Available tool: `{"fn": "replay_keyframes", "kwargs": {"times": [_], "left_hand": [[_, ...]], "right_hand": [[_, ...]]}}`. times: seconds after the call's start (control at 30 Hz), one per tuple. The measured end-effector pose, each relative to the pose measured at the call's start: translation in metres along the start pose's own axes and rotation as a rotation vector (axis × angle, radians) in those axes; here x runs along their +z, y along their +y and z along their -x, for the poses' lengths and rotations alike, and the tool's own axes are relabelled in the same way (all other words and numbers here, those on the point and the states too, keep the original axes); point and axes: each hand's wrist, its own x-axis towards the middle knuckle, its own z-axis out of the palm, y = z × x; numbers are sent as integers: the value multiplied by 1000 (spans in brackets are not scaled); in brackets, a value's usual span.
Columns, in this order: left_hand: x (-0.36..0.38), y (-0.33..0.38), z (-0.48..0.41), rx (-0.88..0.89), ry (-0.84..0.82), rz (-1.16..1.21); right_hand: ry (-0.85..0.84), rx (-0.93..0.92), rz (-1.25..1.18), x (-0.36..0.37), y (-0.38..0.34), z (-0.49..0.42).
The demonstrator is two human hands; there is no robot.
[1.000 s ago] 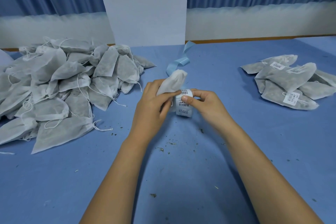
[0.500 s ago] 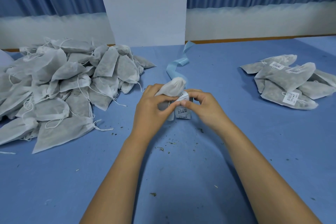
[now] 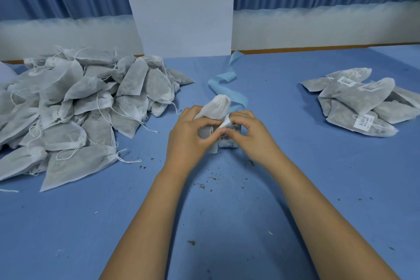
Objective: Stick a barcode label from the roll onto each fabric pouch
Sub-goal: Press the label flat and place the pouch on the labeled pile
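My left hand grips a white fabric pouch at the table's centre, its closed end sticking up past my fingers. The label roll sits just below and right of the pouch, barcode labels showing. My right hand pinches a label at the top of the roll, fingertips touching my left thumb. A blue strip of used backing paper trails away behind both hands.
A large heap of unlabelled pouches with loose drawstrings fills the left of the blue table. A smaller pile of labelled pouches lies at the right. A white panel stands at the back. Dry crumbs dot the cloth near my wrists.
The pouch has tipped lower toward the roll. My right fingers have shifted from the roll's side to its top, pinching a label against my left thumb.
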Motion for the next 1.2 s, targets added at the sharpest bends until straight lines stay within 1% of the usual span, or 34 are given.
{"fn": "replay_keyframes", "kwargs": {"times": [0.07,0.17,0.3,0.37,0.47,0.57,0.67,0.73,0.8,0.87,0.9,0.97,1.03,1.1,1.2], "left_hand": [[1,-1,0,41,32,-80],[1,-4,0,117,74,-186],[0,-3,-1,186,64,-261],[-2,-4,-1,182,45,-266],[-1,-1,0,48,43,-157],[-1,3,-2,-170,130,80],[-10,3,-7,-371,357,278],[-19,1,-9,-460,529,396],[-25,-1,-11,-486,647,459],[-26,-1,-11,-468,670,461],[-25,-1,-11,-454,655,452],[-22,1,-10,-426,614,431],[-20,1,-9,-414,588,417],[-20,2,-8,-419,571,409],[-20,3,-8,-411,564,424]], "right_hand": [[-25,-22,67,1,-2,0],[-56,-13,99,1,-1,0],[-44,-11,132,1,0,1],[-53,-22,154,2,-1,1],[-42,-30,143,2,0,0],[-16,-26,130,2,3,-2],[45,14,50,3,4,-2],[150,85,-22,4,4,-3],[309,166,-65,6,6,-5],[450,259,-91,7,8,-6],[480,325,-104,8,10,-6],[430,491,-193,6,12,-6],[307,580,-339,5,13,-4],[241,574,-402,7,15,-2],[280,554,-373,8,12,-3]]}}
